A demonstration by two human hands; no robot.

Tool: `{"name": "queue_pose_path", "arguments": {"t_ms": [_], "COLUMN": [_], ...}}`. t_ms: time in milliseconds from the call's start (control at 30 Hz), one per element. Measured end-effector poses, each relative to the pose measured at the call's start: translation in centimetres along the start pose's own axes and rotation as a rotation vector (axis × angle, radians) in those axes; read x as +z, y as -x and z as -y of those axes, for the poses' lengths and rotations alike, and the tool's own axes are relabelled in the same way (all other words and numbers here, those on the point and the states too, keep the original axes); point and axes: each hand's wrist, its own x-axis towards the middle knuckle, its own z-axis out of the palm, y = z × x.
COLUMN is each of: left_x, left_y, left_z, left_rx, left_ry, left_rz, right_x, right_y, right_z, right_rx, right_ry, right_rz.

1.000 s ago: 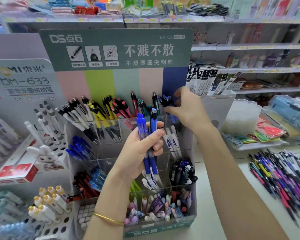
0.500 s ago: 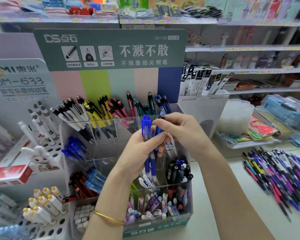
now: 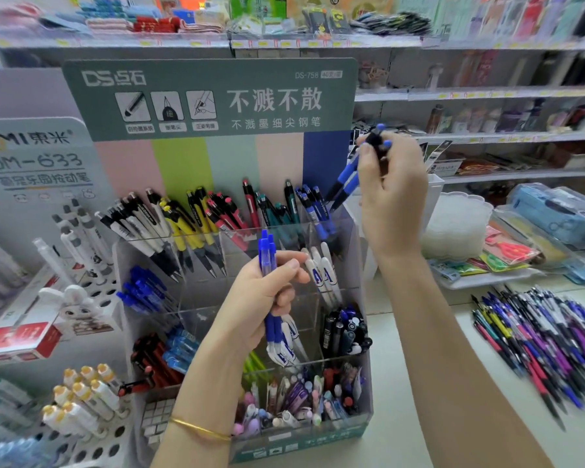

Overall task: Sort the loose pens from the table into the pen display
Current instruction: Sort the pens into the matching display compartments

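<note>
1. Pointing tip-down and leftward, two blue-and-black pens (image 3: 345, 180) slant on a steep diagonal from the right grip (image 3: 392, 197). It pinches their upper ends just above the top right compartment of the pen display (image 3: 301, 440), where similar blue pens stand.
2. The left grip (image 3: 264, 298) is clenched round a bunch of blue pens (image 3: 267, 255). They stand upright, clicker ends up, in front of the display's middle tiers.
3. The lower ends of that bunch merge with white pens behind, so I cannot tell whether the grip holds those too.
4. A heap of loose pens (image 3: 547, 339) lies on the pale table (image 3: 419, 417) at right, blurred and cut off by the edge.
5. Stocked shelves (image 3: 487, 92) run behind, and a white holed rack (image 3: 92, 444) stands at left.
</note>
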Motion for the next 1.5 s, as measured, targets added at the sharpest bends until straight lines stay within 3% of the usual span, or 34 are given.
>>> {"name": "queue_pose_path", "arguments": {"t_ms": [100, 300, 467, 533, 600, 733, 900, 1100, 1200, 1300, 1367, 1500], "left_x": [0.2, 0.5, 0.0, -0.2, -0.3, -0.6, -0.8, -0.3, -0.1, 0.0, -0.2, -1.6], "left_y": [0.0, 0.3, 0.6, 0.8, 0.9, 1.0, 1.0, 0.8, 0.9, 1.4, 1.7, 2.8], "left_z": [-0.2, -0.4, -0.6, -0.7, -0.7, -0.6, -0.6, -0.3, 0.0, 0.1, 0.2, 0.2], "left_rx": [-0.016, -0.034, -0.022, -0.01, -0.004, -0.006, -0.006, -0.008, 0.014, 0.045, 0.061, 0.11], "left_ry": [0.033, 0.059, 0.053, 0.047, 0.044, 0.043, 0.056, 0.085, 0.083, 0.064, 0.059, -0.028], "left_rz": [-0.021, -0.03, -0.049, -0.048, -0.045, -0.03, -0.028, 0.0, 0.041, 0.077, 0.094, 0.095], "right_x": [0.9, 2.9, 2.7, 2.5, 2.8, 4.1, 4.0, 3.1, 1.2, -0.3, -0.8, 0.1], "right_y": [0.5, 0.9, 2.1, 2.6, 2.5, 1.6, 1.2, 2.0, 2.7, 4.5, 5.6, 7.1], "right_z": [-0.4, -1.9, -1.8, -1.8, -1.7, -1.9, -2.2, -3.3, -3.1, -0.9, 1.3, 4.3], "right_rx": [-0.089, 0.144, 0.29, 0.315, 0.293, 0.232, 0.267, 0.253, 0.311, 0.239, 0.275, 0.521], "right_ry": [0.131, 0.418, 0.306, 0.321, 0.44, 0.527, 0.341, 0.443, 0.341, 0.217, 0.015, -0.359], "right_rz": [0.131, 0.542, 0.412, 0.455, 0.514, 0.459, 0.354, 0.465, 0.449, 0.381, 0.508, 1.012]}}
